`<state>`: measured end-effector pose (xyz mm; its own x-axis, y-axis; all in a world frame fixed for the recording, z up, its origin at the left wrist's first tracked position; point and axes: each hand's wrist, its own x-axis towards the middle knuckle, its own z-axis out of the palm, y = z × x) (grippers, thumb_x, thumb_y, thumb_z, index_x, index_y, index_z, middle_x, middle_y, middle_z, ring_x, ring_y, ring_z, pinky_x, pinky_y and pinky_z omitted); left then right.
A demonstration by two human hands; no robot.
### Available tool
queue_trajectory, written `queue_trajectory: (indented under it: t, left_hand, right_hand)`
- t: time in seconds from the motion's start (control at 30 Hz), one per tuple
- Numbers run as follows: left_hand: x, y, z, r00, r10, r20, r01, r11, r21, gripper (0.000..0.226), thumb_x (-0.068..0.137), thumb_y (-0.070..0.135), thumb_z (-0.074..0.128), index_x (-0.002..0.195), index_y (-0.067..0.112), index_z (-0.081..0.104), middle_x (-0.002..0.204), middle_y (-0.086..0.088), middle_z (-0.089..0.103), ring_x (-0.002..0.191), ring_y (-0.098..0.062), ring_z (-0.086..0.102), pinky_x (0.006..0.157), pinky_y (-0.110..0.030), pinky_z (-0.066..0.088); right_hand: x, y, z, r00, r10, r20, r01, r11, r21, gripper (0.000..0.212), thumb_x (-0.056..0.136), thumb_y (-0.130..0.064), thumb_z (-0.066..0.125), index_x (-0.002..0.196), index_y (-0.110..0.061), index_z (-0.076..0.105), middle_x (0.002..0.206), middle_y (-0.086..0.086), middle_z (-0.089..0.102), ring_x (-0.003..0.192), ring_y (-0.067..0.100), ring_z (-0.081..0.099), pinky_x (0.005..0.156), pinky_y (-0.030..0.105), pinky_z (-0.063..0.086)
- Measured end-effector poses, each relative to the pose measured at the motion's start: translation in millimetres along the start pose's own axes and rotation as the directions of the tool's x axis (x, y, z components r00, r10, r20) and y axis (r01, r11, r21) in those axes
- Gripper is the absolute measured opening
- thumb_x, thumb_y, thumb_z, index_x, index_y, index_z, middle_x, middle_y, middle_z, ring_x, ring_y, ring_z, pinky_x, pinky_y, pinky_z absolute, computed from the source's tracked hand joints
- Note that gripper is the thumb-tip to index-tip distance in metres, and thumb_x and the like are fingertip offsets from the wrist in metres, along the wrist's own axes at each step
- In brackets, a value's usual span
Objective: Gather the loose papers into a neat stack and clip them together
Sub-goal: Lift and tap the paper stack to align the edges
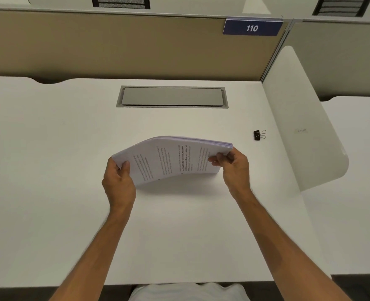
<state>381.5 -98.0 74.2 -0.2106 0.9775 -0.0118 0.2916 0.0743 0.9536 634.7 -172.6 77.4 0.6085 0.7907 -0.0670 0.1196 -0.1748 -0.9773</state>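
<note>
A stack of printed white papers (171, 159) is held above the middle of the white desk (60, 159), bowed upward with its printed side facing me. My left hand (119, 181) grips the stack's left end. My right hand (234, 168) pinches its right end, thumb on top. The sheets' edges look roughly aligned at the right end. A black binder clip (259, 135) with silver handles lies on the desk to the right of the papers, apart from both hands.
A grey cable hatch (172, 97) is set into the desk behind the papers. A white side divider (299, 127) rises along the right edge. A tan partition (114, 46) with a blue sign reading 110 (252, 28) closes the back.
</note>
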Motion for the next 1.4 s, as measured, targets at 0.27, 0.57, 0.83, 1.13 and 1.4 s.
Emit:
queue_trajectory:
  t: [0.27, 0.57, 0.83, 1.13, 1.4]
  left_hand:
    - [-5.7, -4.8, -1.8, 0.999, -0.014, 0.045, 0.013, 1.0, 0.008, 0.019, 0.107, 0.018, 0.043, 0.125, 0.015, 0.048, 0.113, 0.0, 0.061, 0.102, -0.018, 0.06, 0.073, -0.015, 0.049]
    - [-13.1, 7.6, 2.5, 0.995, -0.038, 0.091, 0.053, 0.984, -0.171, 0.03, 0.099, 0.044, 0.049, 0.122, 0.025, 0.044, 0.108, 0.008, 0.059, 0.098, -0.007, 0.059, 0.069, -0.012, 0.053]
    - [-11.8, 30.9, 12.7, 0.978, -0.204, -0.053, 0.188, 0.959, -0.214, 0.039, 0.102, 0.054, 0.041, 0.111, 0.017, 0.047, 0.091, 0.006, 0.059, 0.08, -0.009, 0.057, 0.061, -0.016, 0.046]
    - [-9.1, 37.0, 12.5, 0.977, -0.202, -0.067, 0.187, 0.965, -0.186, 0.027, 0.105, 0.042, 0.04, 0.108, 0.016, 0.044, 0.087, 0.008, 0.055, 0.077, -0.007, 0.053, 0.061, -0.022, 0.042]
    - [-2.4, 31.4, 7.4, 0.988, -0.146, 0.041, 0.152, 0.964, -0.22, 0.032, 0.1, 0.048, 0.046, 0.109, 0.017, 0.042, 0.091, 0.009, 0.055, 0.082, -0.006, 0.054, 0.061, -0.015, 0.044]
  right_hand:
    - [-2.2, 8.3, 2.5, 0.999, 0.034, 0.02, -0.034, 0.999, 0.007, 0.028, 0.101, -0.003, 0.05, 0.123, -0.008, 0.066, 0.1, 0.012, 0.076, 0.087, 0.022, 0.075, 0.084, 0.035, 0.063]
    - [-9.7, 2.5, 6.7, 0.999, 0.032, 0.018, -0.033, 0.999, 0.034, 0.028, 0.099, -0.028, 0.062, 0.122, -0.012, 0.063, 0.105, 0.005, 0.075, 0.089, 0.019, 0.075, 0.081, 0.036, 0.063]
    - [-8.9, -21.6, 17.3, 0.977, 0.171, -0.128, -0.157, 0.981, 0.115, 0.038, 0.097, -0.058, 0.047, 0.092, -0.023, 0.064, 0.092, 0.008, 0.075, 0.081, 0.025, 0.073, 0.079, 0.035, 0.063]
    - [-5.6, -21.6, 16.0, 0.977, 0.175, -0.118, -0.16, 0.979, 0.124, 0.057, 0.089, -0.059, 0.047, 0.101, -0.006, 0.065, 0.093, 0.012, 0.075, 0.085, 0.032, 0.074, 0.084, 0.042, 0.062]
    - [-4.4, -18.0, 10.2, 0.983, 0.177, -0.038, -0.172, 0.979, 0.111, 0.051, 0.086, -0.06, 0.063, 0.098, -0.011, 0.065, 0.093, 0.007, 0.076, 0.087, 0.026, 0.074, 0.085, 0.04, 0.062]
